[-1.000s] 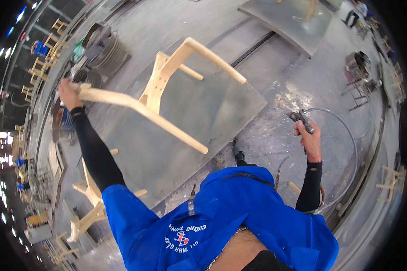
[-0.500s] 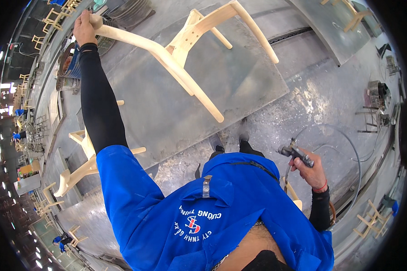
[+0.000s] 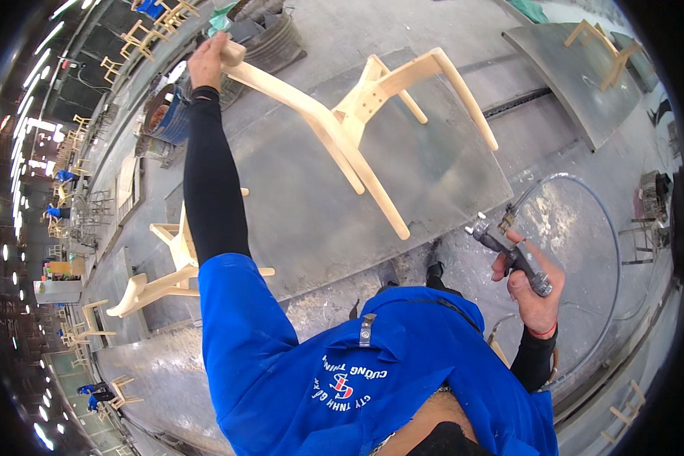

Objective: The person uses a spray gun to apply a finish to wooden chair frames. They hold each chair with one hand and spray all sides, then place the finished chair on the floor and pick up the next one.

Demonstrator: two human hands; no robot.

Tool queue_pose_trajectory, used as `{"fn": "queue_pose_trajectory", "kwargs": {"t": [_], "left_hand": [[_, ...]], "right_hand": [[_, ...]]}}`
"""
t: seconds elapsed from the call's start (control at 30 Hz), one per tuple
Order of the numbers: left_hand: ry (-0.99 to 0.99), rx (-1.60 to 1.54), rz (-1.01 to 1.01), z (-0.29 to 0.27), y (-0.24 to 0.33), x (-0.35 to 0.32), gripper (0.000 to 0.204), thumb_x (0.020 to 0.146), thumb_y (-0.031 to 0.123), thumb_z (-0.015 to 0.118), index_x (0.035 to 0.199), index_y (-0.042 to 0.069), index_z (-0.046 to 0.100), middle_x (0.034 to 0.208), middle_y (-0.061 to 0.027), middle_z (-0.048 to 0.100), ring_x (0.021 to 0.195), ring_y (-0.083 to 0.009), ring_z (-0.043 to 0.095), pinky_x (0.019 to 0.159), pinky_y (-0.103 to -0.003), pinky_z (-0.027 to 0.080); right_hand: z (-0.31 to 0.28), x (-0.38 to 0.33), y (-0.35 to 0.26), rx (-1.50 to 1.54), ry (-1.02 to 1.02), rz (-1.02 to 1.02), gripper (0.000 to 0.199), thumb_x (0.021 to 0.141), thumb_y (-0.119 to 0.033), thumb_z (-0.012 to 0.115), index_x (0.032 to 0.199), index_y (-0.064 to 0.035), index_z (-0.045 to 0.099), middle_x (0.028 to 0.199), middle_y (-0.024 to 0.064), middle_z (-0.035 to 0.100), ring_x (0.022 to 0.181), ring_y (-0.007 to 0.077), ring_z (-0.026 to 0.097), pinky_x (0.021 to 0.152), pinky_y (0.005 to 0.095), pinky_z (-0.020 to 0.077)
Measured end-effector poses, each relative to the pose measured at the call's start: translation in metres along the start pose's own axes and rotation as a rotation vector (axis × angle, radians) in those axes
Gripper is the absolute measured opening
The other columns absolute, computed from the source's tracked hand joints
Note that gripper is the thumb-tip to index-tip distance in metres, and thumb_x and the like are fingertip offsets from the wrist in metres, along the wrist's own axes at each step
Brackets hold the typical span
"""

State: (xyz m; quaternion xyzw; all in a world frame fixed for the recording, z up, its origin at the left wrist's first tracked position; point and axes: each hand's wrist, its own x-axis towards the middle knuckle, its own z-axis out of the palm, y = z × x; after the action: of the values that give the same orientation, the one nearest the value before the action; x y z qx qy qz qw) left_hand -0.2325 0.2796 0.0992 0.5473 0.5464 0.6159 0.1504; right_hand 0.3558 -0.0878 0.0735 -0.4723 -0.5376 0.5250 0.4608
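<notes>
My left hand point(image 3: 206, 64), arm stretched out to the far left, is closed round the end of a pale wooden chair frame point(image 3: 363, 105). The frame has a curved rail, splayed legs and small dark holes at its joint. It rests tilted over a large grey board point(image 3: 433, 182). On the right, my right hand point(image 3: 539, 302) grips a dark metal spray gun point(image 3: 518, 258) near the board's near right corner. Its thumb and fingers wrap the gun's body, and a grey hose point(image 3: 619, 243) loops away on the right. Whether a finger presses the trigger is unclear.
Another wooden chair frame point(image 3: 176, 281) stands on the left beside my sleeve. Metal drums point(image 3: 270, 47) stand at the far left. A second grey board point(image 3: 585, 91) at the far right bears a chair frame point(image 3: 614, 61). Distant people in blue are on the left.
My right hand has lifted the spray gun slightly and turned it, so more of its body shows. My left hand keeps its hold on the chair frame. The whole view has shifted.
</notes>
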Motion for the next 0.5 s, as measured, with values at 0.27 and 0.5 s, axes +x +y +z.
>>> {"fn": "queue_pose_trajectory", "kwargs": {"t": [0.27,0.5], "left_hand": [[-0.074,-0.031,-0.102,-0.002,0.023,-0.005,0.043,0.092,0.035,0.076,0.114,-0.001,0.076,0.103,-0.0037,0.074,0.096,-0.0116,0.063,0.091,-0.027,0.046],[-0.101,-0.053,-0.095,0.000,0.025,-0.008,0.041,0.091,0.034,0.077,0.114,-0.001,0.076,0.106,-0.0029,0.073,0.096,-0.0123,0.063,0.091,-0.027,0.045]], "right_hand": [[0.017,0.021,-0.035,0.054,0.001,-0.192,0.077,0.087,-0.045,0.081,0.136,0.0093,0.058,0.092,0.0158,0.073,0.081,0.0196,0.070,0.075,0.0325,0.0562],[0.022,0.025,-0.012,-0.004,-0.059,-0.194,0.058,0.094,-0.027,0.076,0.140,0.0043,0.058,0.098,0.0141,0.074,0.086,0.0180,0.069,0.080,0.0328,0.0567]]}}
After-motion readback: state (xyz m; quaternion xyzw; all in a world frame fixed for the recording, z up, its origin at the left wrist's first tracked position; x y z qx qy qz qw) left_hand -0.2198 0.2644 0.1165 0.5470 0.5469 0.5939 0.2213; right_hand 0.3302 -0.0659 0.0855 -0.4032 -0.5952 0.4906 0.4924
